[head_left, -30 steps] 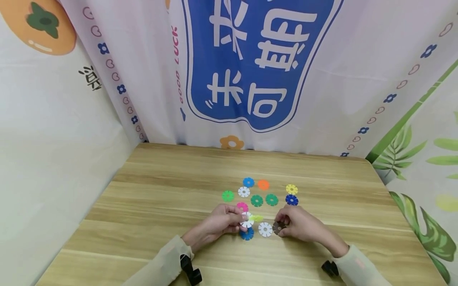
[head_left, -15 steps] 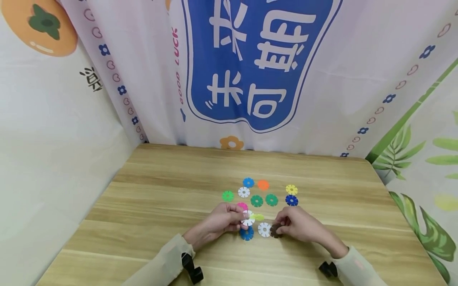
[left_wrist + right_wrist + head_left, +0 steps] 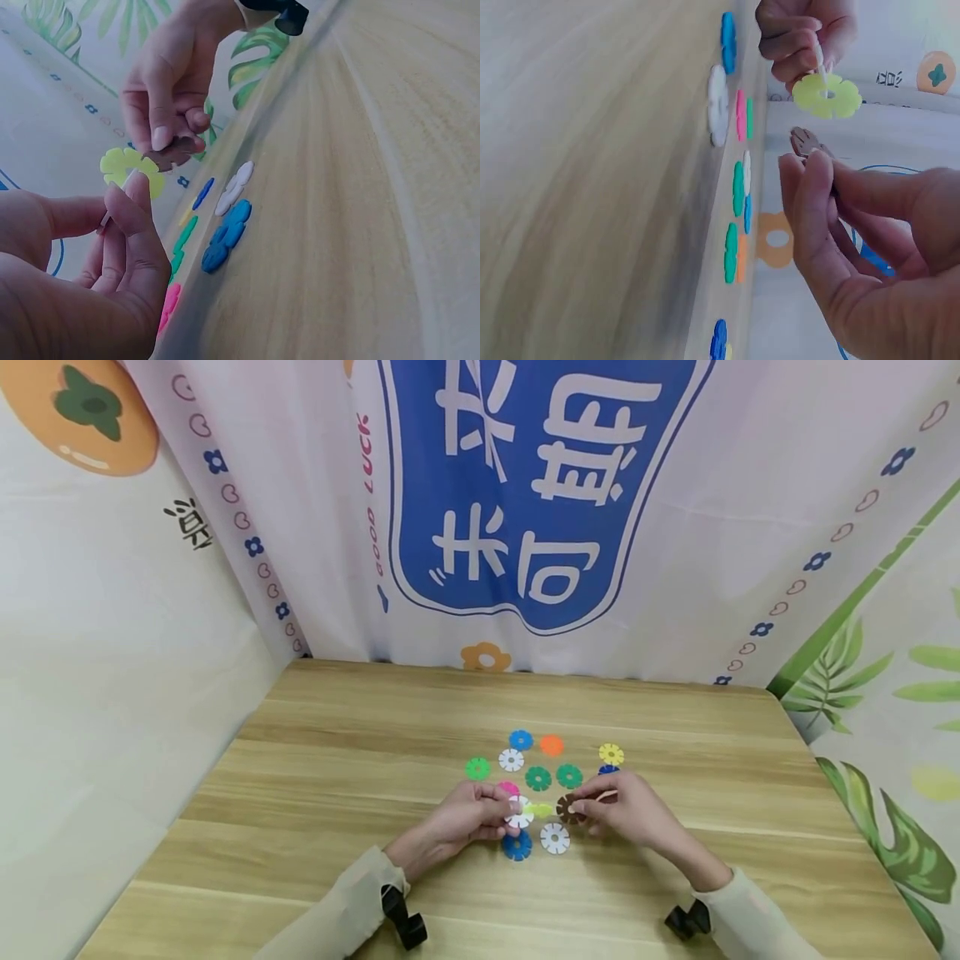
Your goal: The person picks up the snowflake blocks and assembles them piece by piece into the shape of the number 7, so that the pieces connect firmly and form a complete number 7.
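My left hand [image 3: 467,814] pinches a white notched plastic disc [image 3: 524,821] between thumb and fingers. A yellow notched disc [image 3: 541,811] is slotted into that white one and sticks out crosswise to the right, as the right wrist view also shows. With thumb and fingertips my right hand [image 3: 633,812] pinches a brown notched disc [image 3: 805,141]. It is held above the table, edge towards the yellow disc; a small gap between them shows in the right wrist view. Below the hands lie a blue disc [image 3: 517,846] and a loose white disc [image 3: 555,838].
Behind the hands lie more loose discs on the wooden table [image 3: 360,735]: pink [image 3: 508,788], light green [image 3: 477,768], two green [image 3: 537,778], orange [image 3: 551,745], yellow [image 3: 611,753] and others. A dark blue disc [image 3: 608,770] is partly covered by my right hand. Printed curtains [image 3: 315,510] stand around the table.
My right hand has picked the brown disc up from beside the loose white one and brought it up and left, close to the yellow disc. The left hand has barely moved.
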`<control>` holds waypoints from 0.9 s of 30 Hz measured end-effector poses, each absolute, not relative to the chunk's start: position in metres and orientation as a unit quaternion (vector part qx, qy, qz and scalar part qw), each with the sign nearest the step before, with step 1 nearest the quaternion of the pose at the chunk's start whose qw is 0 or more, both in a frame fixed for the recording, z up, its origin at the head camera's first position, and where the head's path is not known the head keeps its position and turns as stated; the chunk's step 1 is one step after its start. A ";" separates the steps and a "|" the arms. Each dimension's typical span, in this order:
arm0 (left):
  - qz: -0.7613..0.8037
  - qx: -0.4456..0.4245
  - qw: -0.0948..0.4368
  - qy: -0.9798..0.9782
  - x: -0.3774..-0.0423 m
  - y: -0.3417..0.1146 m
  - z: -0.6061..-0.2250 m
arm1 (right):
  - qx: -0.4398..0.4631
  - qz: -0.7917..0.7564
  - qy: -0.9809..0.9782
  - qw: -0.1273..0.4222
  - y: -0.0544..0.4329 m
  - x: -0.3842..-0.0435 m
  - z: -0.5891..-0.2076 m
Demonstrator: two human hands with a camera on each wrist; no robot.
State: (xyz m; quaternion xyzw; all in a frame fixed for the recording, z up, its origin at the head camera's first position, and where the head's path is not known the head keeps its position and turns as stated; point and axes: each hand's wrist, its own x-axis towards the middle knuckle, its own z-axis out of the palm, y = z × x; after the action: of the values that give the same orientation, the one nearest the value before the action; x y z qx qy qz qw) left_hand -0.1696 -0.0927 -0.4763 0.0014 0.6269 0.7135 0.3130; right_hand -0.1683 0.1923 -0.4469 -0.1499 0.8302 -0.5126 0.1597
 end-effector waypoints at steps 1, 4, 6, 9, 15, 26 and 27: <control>0.714 0.000 0.312 0.627 -0.170 -0.093 -0.476 | -0.137 -0.526 0.822 0.167 0.192 -0.169 -0.446; 0.716 -0.003 0.307 0.627 -0.172 -0.092 -0.475 | -0.107 -0.556 0.803 0.187 0.192 -0.170 -0.444; 0.717 -0.005 0.308 0.626 -0.173 -0.091 -0.475 | -0.091 -0.574 0.789 0.199 0.193 -0.171 -0.444; 0.718 -0.004 0.308 0.624 -0.173 -0.090 -0.475 | -0.083 -0.598 0.769 0.212 0.194 -0.170 -0.444; 0.720 -0.003 0.312 0.621 -0.174 -0.087 -0.474 | -0.069 -0.646 0.727 0.222 0.194 -0.169 -0.445; 0.734 0.000 0.312 0.603 -0.174 -0.085 -0.470 | -0.057 -0.683 0.691 0.228 0.191 -0.168 -0.448; 0.735 0.001 0.312 0.602 -0.174 -0.085 -0.470 | -0.056 -0.685 0.689 0.228 0.191 -0.168 -0.448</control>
State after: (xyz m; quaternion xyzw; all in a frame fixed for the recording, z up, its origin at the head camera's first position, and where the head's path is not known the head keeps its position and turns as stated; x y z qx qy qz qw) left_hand -0.1743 -0.0853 -0.4699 0.0006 0.6019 0.7351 0.3120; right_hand -0.1681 0.1909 -0.4483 -0.0560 0.6892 -0.6854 0.2283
